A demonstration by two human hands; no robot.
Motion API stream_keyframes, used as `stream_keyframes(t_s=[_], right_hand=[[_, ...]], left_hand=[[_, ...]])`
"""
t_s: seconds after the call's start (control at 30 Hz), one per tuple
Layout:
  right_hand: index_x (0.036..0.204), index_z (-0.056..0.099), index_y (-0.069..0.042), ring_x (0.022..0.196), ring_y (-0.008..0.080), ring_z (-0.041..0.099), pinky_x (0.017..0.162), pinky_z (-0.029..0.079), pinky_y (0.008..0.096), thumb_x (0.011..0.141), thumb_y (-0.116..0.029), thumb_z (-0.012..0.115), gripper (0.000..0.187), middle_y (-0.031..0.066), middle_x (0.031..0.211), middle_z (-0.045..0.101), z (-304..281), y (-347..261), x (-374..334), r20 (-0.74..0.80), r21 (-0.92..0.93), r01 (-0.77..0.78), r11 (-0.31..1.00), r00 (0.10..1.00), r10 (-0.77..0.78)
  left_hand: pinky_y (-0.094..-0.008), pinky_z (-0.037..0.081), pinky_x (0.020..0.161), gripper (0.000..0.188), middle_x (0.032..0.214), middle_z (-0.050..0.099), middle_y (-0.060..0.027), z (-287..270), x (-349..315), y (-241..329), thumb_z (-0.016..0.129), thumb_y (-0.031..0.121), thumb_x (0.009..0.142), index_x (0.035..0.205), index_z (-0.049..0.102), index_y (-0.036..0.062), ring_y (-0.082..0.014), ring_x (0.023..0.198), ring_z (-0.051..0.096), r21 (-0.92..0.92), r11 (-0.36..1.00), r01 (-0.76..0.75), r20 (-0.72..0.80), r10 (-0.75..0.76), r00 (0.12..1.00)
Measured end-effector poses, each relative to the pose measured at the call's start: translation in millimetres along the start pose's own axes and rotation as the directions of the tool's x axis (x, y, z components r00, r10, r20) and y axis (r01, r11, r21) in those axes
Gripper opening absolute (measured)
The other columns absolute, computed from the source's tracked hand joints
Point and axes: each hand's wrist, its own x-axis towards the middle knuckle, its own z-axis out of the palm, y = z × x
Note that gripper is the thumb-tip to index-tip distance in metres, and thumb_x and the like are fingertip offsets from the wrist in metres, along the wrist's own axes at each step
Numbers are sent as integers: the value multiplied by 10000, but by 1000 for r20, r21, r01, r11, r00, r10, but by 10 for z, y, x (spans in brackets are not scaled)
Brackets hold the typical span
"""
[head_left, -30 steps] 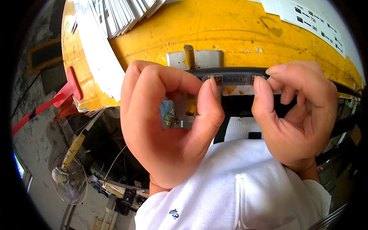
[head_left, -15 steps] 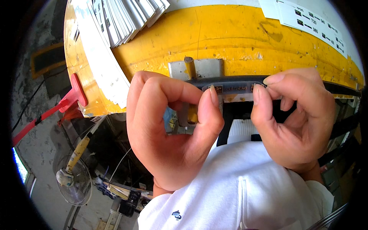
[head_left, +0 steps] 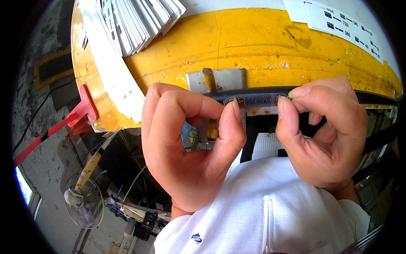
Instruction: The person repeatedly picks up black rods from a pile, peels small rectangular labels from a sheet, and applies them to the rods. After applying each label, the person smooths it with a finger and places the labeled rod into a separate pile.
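Observation:
Both of my hands are raised in front of a long black bar or tube (head_left: 253, 90) that runs along the table's near edge. Between them stretches a small clear label (head_left: 259, 101) with dark and copper-toned print, lying over or just in front of the bar; I cannot tell if it touches. My left hand (head_left: 186, 139) pinches the label's left end between thumb and forefinger. At its right end, my right hand (head_left: 330, 131) does the same, the other fingers curled. A metal plate with a worn post (head_left: 230, 78) sits behind the left fingertips.
The yellow tabletop (head_left: 203, 46) is scuffed. A fanned stack of white printed cards (head_left: 131, 25) lies at the far left, white printed sheets (head_left: 342, 27) at the far right. A red-handled tool (head_left: 84, 108) juts past the left edge. Below stands a fan (head_left: 84, 203).
The view has shifted slightly, moving the scene a little downward. Both hands keep their pinch on the label, with barely any movement of the fingers.

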Motion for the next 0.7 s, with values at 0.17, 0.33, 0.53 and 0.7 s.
stream_keyframes(t_s=[0.17,0.33,0.53,0.7], right_hand=[[1084,576,-17,696,120,523,571,372,226,719,158,740,437,73,914,610,0,0,-7,4,0,-2,1000,1000,2],[1082,576,-17,698,126,530,568,376,230,716,157,742,438,77,915,610,2,-11,-8,-1,-3,-8,1000,1000,8],[1079,575,-19,697,126,524,566,376,231,715,157,743,437,76,911,611,6,0,-10,-3,3,-1,1000,1000,1],[1066,581,-20,691,123,514,566,374,231,714,154,746,426,75,900,611,-12,0,-10,1,5,-22,1000,1000,22]], left_hand=[[-212,284,682,229,743,453,29,-6,-1,2,722,15,825,753,506,39,-80,715,371,2,1000,-5,5,5,1000],[-215,282,677,231,742,451,29,-3,2,-7,725,18,826,752,507,40,-79,712,366,2,1000,-10,6,10,1000],[-215,281,672,229,742,450,29,-10,-8,-9,725,23,832,756,510,37,-78,712,363,-9,1000,-4,8,4,1000],[-210,276,668,227,746,449,30,-3,-4,4,726,28,841,762,513,35,-74,711,361,-22,1000,15,18,-15,1000]])
